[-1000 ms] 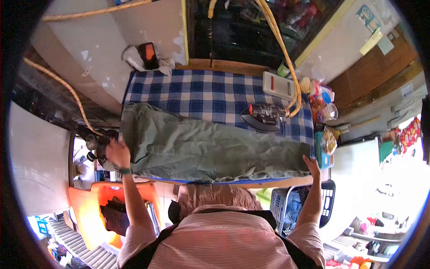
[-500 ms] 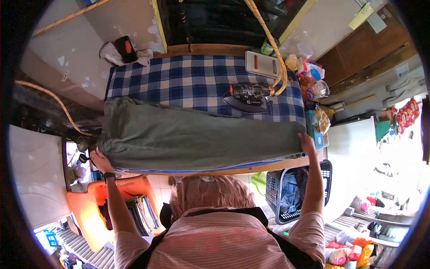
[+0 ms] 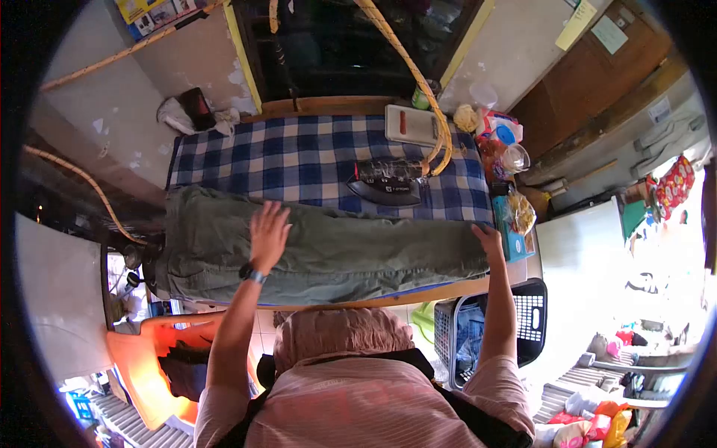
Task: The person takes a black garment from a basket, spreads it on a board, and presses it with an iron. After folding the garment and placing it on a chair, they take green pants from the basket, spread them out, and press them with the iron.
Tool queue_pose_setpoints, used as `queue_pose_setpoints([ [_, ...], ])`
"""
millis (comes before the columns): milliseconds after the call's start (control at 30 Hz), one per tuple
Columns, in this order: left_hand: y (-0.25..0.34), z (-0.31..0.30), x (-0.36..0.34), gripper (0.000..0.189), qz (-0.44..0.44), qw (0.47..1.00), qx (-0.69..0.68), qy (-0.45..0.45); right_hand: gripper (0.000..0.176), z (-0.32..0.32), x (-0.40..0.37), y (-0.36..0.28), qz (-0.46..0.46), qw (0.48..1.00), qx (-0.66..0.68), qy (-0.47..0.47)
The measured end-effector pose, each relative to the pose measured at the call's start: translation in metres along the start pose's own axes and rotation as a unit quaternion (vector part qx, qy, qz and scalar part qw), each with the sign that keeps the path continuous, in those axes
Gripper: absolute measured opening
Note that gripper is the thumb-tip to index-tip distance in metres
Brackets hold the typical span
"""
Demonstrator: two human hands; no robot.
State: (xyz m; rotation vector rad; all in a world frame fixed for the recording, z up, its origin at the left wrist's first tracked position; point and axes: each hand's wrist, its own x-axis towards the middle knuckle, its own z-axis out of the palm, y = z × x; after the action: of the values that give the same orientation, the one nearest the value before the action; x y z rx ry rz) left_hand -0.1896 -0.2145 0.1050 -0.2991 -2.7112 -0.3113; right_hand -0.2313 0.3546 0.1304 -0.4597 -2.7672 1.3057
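Observation:
Dark green trousers [image 3: 351,250] lie folded lengthwise across a blue-checked cloth [image 3: 299,153], waist end at the left. My left hand [image 3: 269,233] is spread, palm down, on or just over the trousers, left of their middle. At the leg end on the right, my right hand [image 3: 487,239] has its fingers at the hem, thumb and fingers closed on the fabric. Behind the trousers, a black iron [image 3: 385,188] rests on the checked cloth, with a yellow cord [image 3: 403,56] running up from it.
A flat tray [image 3: 411,125] sits at the back of the cloth. Bags and plastic tubs crowd the right edge, beside a blue box [image 3: 515,243]. Below the front edge stand a black basket [image 3: 532,317] with clothes and an orange chair [image 3: 142,358] holding dark folded clothes.
My left hand has left the waist end's near corner and moved right and away from me, fingers now spread. My right hand remains at the hem. The view has shifted slightly.

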Motion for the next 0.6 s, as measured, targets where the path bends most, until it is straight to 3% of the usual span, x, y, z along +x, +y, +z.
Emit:
queue_pose_setpoints([
  [133, 0.001, 0.034, 0.018, 0.023, -0.023, 1.000, 0.014, -0.011, 0.048, 0.010, 0.017, 0.079, -0.018, 0.992, -0.109, 0.061],
  [200, -0.006, 0.030, 0.027, 0.014, -0.035, 0.997, 0.005, -0.065, 0.054, 0.019, 0.015, 0.078, -0.084, 0.966, -0.182, 0.161],
  [233, -0.008, 0.029, 0.029, 0.014, -0.038, 0.997, 0.009, -0.062, 0.054, 0.024, 0.013, 0.072, -0.089, 0.967, -0.178, 0.161],
  [300, -0.012, 0.028, 0.036, 0.012, -0.063, 0.993, -0.025, -0.093, 0.058, 0.030, 0.003, 0.049, -0.026, 0.948, -0.249, 0.197],
  [333, -0.012, 0.033, 0.037, 0.012, -0.060, 0.994, -0.021, -0.091, 0.065, 0.030, -0.005, 0.031, -0.004, 0.934, -0.334, 0.130],
  [367, -0.010, 0.041, 0.035, 0.013, -0.064, 0.996, -0.039, -0.050, 0.065, 0.034, -0.001, 0.039, -0.003, 0.935, -0.328, 0.132],
  [433, -0.005, 0.045, 0.032, 0.014, -0.064, 0.996, -0.058, -0.010, 0.055, 0.040, 0.003, 0.059, -0.133, 0.926, -0.322, 0.147],
  [467, 0.003, 0.041, 0.033, 0.013, -0.063, 0.998, 0.009, -0.002, 0.040, 0.032, -0.003, 0.043, -0.063, 0.962, -0.252, 0.090],
  [567, 0.017, 0.038, 0.042, 0.013, -0.064, 0.993, 0.102, 0.011, 0.032, 0.008, -0.017, 0.011, -0.088, 0.967, -0.184, 0.154],
  [600, 0.024, 0.041, 0.044, 0.011, -0.100, 0.990, 0.090, 0.043, 0.030, 0.008, -0.013, 0.023, -0.073, 0.960, -0.229, 0.140],
])
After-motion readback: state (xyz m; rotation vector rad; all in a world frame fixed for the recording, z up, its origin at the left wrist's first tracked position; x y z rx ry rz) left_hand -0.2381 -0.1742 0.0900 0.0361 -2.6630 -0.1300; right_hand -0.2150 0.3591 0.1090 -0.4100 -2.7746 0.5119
